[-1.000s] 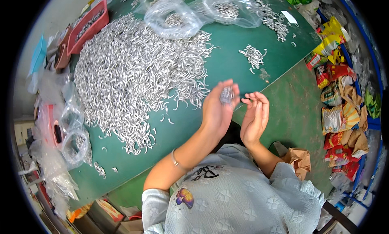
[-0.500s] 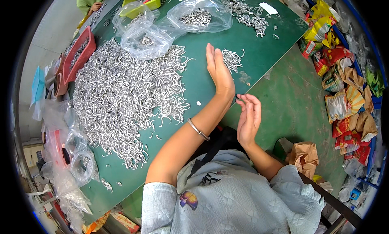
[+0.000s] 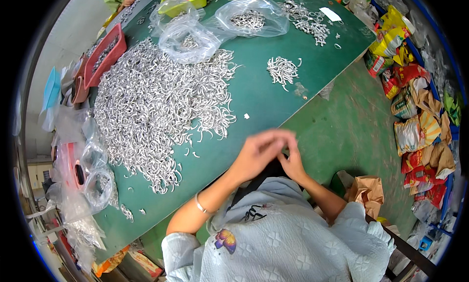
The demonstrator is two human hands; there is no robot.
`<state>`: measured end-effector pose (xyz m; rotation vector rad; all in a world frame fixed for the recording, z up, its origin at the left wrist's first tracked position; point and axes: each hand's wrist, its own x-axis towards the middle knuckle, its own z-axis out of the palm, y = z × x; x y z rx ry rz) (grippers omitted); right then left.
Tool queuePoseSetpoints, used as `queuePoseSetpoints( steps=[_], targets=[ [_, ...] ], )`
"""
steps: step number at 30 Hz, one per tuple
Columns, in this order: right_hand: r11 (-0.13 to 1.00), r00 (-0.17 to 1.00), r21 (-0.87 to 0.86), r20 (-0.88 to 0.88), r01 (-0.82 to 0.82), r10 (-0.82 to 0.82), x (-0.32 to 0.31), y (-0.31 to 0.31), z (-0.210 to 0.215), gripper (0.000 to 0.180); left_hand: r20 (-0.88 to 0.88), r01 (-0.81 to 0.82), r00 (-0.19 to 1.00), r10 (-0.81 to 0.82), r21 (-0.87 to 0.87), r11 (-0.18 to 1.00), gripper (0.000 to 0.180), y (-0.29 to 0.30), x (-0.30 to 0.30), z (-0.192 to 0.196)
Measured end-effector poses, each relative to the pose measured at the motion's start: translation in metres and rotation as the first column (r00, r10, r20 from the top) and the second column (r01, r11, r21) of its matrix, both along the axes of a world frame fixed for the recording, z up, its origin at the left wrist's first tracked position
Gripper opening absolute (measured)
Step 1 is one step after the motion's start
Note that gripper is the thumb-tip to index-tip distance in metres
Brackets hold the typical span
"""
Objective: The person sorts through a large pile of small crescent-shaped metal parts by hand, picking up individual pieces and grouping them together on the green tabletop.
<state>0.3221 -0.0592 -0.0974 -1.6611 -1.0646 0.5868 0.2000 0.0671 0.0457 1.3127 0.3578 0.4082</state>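
Note:
My left hand (image 3: 258,155) and my right hand (image 3: 293,165) meet in front of my body, by the table's near edge. The left fingers bend over toward the right hand and are smeared by motion. Those of the right hand are partly covered, so whether anything lies between the hands is hidden. A big heap of small curved silvery metal pieces (image 3: 156,106) spreads over the green table (image 3: 261,98) to the left. Beyond my hands lies a small separate pile of similar curved pieces (image 3: 282,71), which neither hand touches.
Clear plastic bags (image 3: 251,19) with metal parts, a yellow-green basket (image 3: 181,7) and loose ring-like parts (image 3: 308,20) are at the far side. A red tray (image 3: 105,54) stands left. Colourful sacks (image 3: 415,133) line the right. Another person's hand (image 3: 129,1) is far left.
My left hand has drawn back from beside the small pile to meet my right hand near the table edge. The right hand has shifted slightly. The view has moved a little.

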Motion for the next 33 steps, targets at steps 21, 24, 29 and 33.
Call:
queuePoseSetpoints(
  steps=[21, 24, 29, 33],
  targets=[
    [0.862, 0.711, -0.497, 0.571, -0.099, 0.411, 0.040, -0.067, -0.018, 0.023, -0.442, -0.585, 0.673, 0.593, 0.171, 0.792, 0.029, -0.094, -0.189, -0.114],
    [0.890, 0.745, -0.441, 0.556, -0.112, 0.369, 0.041, -0.070, -0.002, 0.028, -0.366, -0.691, 0.603, 0.709, 0.206, 0.693, 0.026, -0.107, -0.204, -0.135],
    [0.846, 0.673, -0.507, 0.569, -0.165, 0.473, 0.042, -0.058, 0.019, 0.024, -0.487, -0.982, 0.113, 0.866, 0.079, 0.173, 0.029, -0.143, -0.251, -0.183],
    [0.738, 0.592, -0.618, 0.498, -0.270, 0.634, 0.046, -0.020, 0.046, 0.024, -0.813, -0.998, 0.057, 0.579, -0.040, 0.042, 0.032, -0.218, -0.289, -0.250]
  ],
)
